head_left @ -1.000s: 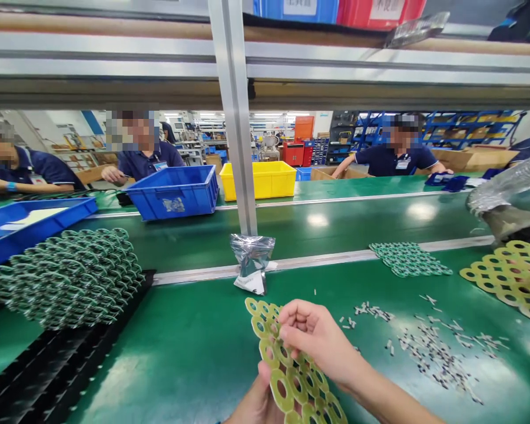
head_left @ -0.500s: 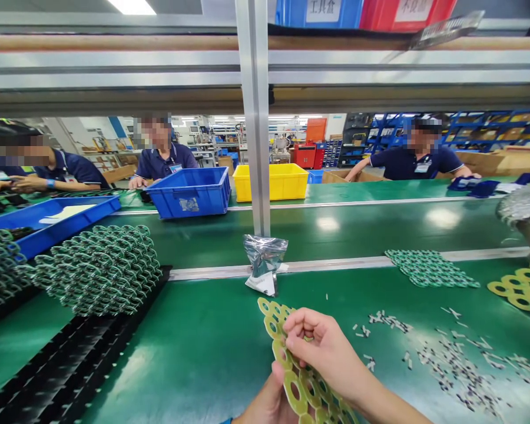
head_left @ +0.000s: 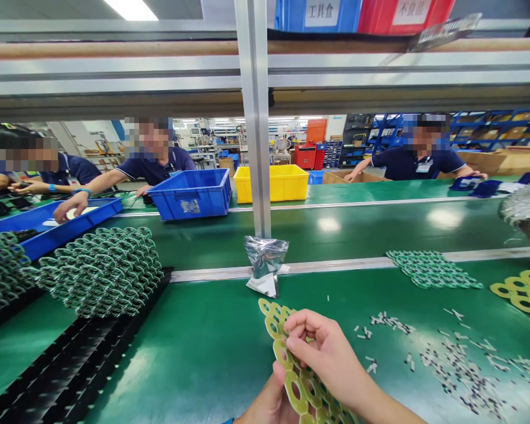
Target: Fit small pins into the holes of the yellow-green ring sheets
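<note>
A yellow-green panel of joined ring-shaped circuit boards (head_left: 295, 388) is held tilted above the bench at the lower middle. My left hand (head_left: 271, 397) grips it from below and the left side, with the thumb on its edge and the other fingers mostly hidden behind it. My right hand (head_left: 324, 347) lies over the panel's upper part, thumb and forefinger pinched close to one ring. Whatever sits between those fingertips is too small or hidden to make out. Many small black-and-white parts (head_left: 459, 368) lie scattered on the green bench to the right of my right hand.
Green ring panels stand in a black rack (head_left: 66, 359) at left. A silvery bag (head_left: 265, 265) rests before the metal post (head_left: 257, 118). Another green panel (head_left: 433, 269) and yellow panel (head_left: 527, 291) lie right. Blue (head_left: 189, 194) and yellow bins (head_left: 287, 182) stand beyond; co-workers sit opposite.
A co-worker across the bench has reached an arm over into the flat blue tray at left. My hands and the panel hold nearly the same pose.
</note>
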Demonstrator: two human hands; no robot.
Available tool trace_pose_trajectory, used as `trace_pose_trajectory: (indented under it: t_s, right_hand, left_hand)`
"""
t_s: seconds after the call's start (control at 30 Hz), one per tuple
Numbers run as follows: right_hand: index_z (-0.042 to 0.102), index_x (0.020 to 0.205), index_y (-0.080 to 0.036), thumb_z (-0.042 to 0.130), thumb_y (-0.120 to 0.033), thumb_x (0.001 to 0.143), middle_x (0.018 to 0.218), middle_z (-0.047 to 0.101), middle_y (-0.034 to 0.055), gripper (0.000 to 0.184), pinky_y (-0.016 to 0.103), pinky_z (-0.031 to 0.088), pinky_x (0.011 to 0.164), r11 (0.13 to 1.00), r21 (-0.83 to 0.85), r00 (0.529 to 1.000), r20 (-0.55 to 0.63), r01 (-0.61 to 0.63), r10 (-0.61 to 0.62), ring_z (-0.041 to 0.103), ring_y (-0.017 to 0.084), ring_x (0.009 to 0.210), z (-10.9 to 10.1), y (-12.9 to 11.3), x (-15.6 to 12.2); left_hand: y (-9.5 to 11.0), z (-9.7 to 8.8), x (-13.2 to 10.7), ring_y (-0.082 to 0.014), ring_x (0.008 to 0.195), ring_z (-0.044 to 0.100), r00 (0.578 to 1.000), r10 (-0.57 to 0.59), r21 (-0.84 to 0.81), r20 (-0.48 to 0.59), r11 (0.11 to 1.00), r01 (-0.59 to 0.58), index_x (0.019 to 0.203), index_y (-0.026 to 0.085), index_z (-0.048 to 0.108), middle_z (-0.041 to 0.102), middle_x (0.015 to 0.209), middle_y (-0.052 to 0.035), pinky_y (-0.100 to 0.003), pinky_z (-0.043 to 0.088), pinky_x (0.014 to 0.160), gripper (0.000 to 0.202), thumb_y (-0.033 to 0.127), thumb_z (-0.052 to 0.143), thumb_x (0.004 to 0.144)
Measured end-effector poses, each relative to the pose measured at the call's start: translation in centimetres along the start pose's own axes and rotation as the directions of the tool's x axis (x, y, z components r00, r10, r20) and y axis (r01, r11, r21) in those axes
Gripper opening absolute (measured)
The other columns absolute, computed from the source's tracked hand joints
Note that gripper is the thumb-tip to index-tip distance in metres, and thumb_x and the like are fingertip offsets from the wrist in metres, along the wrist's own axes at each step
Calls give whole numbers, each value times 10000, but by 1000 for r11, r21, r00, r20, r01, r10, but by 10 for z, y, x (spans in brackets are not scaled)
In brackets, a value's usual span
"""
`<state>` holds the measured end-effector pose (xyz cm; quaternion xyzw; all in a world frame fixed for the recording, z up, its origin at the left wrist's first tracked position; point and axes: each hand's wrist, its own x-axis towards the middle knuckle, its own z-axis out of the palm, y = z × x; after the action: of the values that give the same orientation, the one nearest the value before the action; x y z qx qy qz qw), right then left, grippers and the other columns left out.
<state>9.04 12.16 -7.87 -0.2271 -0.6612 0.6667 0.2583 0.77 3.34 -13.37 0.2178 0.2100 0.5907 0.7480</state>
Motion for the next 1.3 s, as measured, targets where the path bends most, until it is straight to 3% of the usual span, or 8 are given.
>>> trace_pose_trajectory:
  t_s: [0.13,0.27,0.43,0.6,0.8,1.1,1.23,1.3]
  right_hand:
    - [568,793,-172,540,-175,736,647,509,-29,64,190,372,494,992,-128,1000,-15,6,-8,454,86,539,3,-4,-4]
    - [590,817,-183,479,-119,743,675,560,-18,148,192,393,536,959,-279,999,-17,40,-47,516,103,605,5,-6,-6]
    - [616,802,-194,514,-142,737,743,594,-4,131,189,404,543,930,-364,998,20,56,-53,546,117,664,-3,-9,-4]
    - [633,665,-178,526,-148,736,671,583,-3,132,194,390,561,868,-488,996,22,89,-90,521,107,621,-10,-13,-2]
    - [613,605,-171,513,-127,728,613,558,-17,165,177,358,517,853,-515,996,36,90,-83,491,88,565,-9,-9,-1]
    - [623,601,-170,514,-126,713,613,569,-16,162,179,367,513,839,-538,996,25,81,-80,502,90,560,-3,-7,-2]
    - [657,699,-188,527,-195,732,704,628,-7,134,188,420,585,807,-579,992,92,119,-81,562,110,637,-33,-6,17]
    - [664,738,-202,490,-230,756,722,646,-3,177,205,430,612,673,-739,992,-48,44,-117,575,125,657,-64,2,32]
  left_hand:
    - [-1,1,2,-280,1265,294,999,40,-14,29,999,-40,1187,250,487,491,1261,-63,-416,167,1060,701,648,542,612]
    - [-2,1,6,-239,1199,404,993,61,-74,96,996,-54,1156,284,515,557,1187,-31,-383,190,1051,592,591,558,652]
    - [-1,0,8,-219,1145,463,987,72,-105,144,993,-57,1131,260,541,564,1179,-37,-362,252,1015,527,559,533,697]
    - [-3,-2,7,-213,1124,479,992,57,-119,114,992,-44,1200,277,471,576,1162,-47,-368,260,999,572,547,536,700]
    - [-8,-6,6,-236,1108,484,997,70,-150,38,987,-63,1243,297,412,567,1169,-56,-389,265,987,658,534,592,655]
    - [-8,1,7,-214,1236,347,993,117,-228,14,967,-110,1124,305,538,481,1274,-14,-349,208,1041,476,462,612,681]
    - [-12,-11,6,-225,1164,433,996,76,-229,-37,970,-83,1097,295,558,576,1153,-26,-406,266,1012,448,464,607,685]
    - [-15,-20,6,-253,1079,505,999,14,-220,-41,975,-23,1089,261,570,610,1093,-57,-454,298,980,494,508,605,662]
